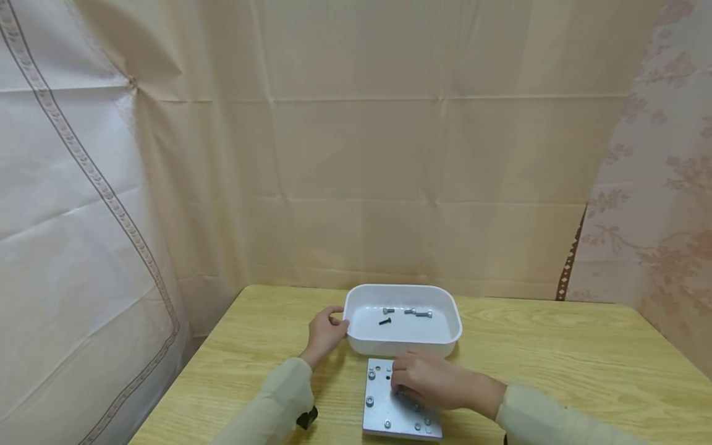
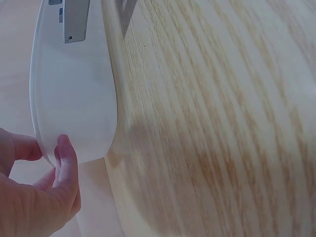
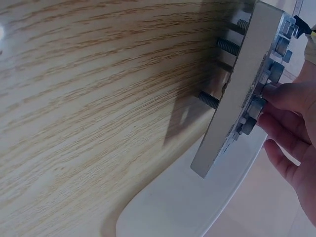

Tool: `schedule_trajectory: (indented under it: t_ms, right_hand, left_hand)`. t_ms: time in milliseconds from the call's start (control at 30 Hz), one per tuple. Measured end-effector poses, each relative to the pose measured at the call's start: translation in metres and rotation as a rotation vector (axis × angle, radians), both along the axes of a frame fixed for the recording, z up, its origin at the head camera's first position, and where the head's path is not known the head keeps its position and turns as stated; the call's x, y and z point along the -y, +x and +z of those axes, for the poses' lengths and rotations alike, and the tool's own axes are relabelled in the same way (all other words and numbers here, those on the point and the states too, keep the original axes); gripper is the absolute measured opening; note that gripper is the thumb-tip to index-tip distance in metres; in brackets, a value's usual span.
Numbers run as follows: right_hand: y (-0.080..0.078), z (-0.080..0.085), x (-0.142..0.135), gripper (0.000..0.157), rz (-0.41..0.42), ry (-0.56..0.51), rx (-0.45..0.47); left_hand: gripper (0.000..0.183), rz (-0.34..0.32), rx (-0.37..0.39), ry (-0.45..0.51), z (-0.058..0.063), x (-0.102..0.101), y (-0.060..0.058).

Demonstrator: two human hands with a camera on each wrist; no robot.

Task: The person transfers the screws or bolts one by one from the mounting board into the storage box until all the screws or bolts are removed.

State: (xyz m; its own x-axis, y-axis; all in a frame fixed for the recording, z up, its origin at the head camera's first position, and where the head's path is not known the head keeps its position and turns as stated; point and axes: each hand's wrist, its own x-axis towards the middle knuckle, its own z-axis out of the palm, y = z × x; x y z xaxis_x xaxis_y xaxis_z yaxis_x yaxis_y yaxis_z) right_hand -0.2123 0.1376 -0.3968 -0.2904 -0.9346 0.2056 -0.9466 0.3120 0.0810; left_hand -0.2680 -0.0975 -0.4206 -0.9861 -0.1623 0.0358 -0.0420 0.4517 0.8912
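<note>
A white plastic tray (image 1: 400, 347) stands on the table, with several small bolts (image 1: 424, 314) and one black screw (image 1: 385, 321) lying inside. My left hand (image 1: 325, 337) pinches the tray's left end, its thumb on the outer wall and another finger at the rim. Just in front of the tray is a silver metal plate (image 1: 397, 415) fitted with several bolts (image 1: 369, 401). Over the plate's upper right part, my right hand (image 1: 425, 378) has curled fingers and pinches a bolt (image 3: 260, 89) at the plate's face. Threaded shanks (image 3: 228, 46) stick out of the underside.
The wood-grain table (image 1: 267, 327) reaches out on both sides of the tray. Beige cloth (image 1: 356, 154) hangs behind its far edge, with patterned cloth (image 1: 656, 204) to the right. A black object (image 1: 307, 418) shows beside the left sleeve.
</note>
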Motion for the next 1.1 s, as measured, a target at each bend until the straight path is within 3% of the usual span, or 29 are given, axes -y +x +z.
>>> schedule_trajectory:
  t_ms: [400,867,1100]
  right_hand:
    - [0.002,0.009,0.000,0.011,-0.028,0.017,0.015]
    - [-0.001,0.012,-0.001,0.012,-0.007,0.008,-0.008]
    - [-0.001,0.022,-0.002,0.014,-0.027,-0.023,-0.013]
  left_hand:
    - [0.034,0.007,-0.012,0.002,0.001,0.000,-0.001]
    - [0.034,0.003,-0.027,-0.007,-0.001,0.003,-0.003]
    - [0.033,-0.008,-0.045,0.003,-0.004,0.002,-0.002]
